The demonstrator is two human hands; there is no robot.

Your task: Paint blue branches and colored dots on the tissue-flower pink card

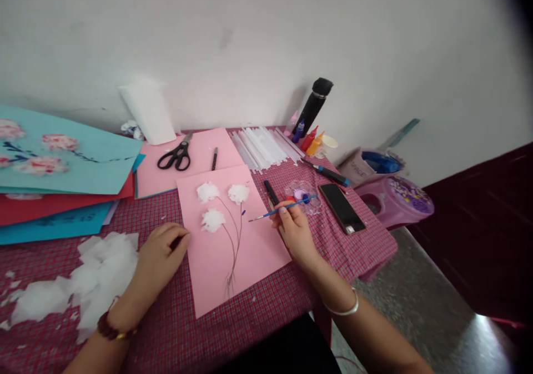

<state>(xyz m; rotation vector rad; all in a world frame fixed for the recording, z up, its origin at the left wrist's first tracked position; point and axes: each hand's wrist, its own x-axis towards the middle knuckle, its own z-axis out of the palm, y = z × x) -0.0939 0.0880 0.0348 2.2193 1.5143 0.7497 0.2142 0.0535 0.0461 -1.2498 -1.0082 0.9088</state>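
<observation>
A pink sheet point(254, 246) lies on the red checked tablecloth point(175, 318), bearing three white tissue flowers point(213, 219) and thin drawn stems. My right hand point(293, 230) pinches a thin blue paintbrush point(280, 211), its tip pointing left over the sheet's upper right part. My left hand point(160, 254) rests curled at the sheet's left edge, fingers closed, pressing on the paper. A clear paint palette point(302, 194) with blue and purple paint sits just behind the right hand.
Torn white tissue point(95, 277) lies left. Scissors point(177, 154) and a pen sit on another pink sheet. Blue and red papers point(62, 163) are stacked far left. White strips point(262, 146), paint bottles point(310, 138), a black flask point(314, 104), a phone point(342, 207) and a pink container point(395, 199) are at the right.
</observation>
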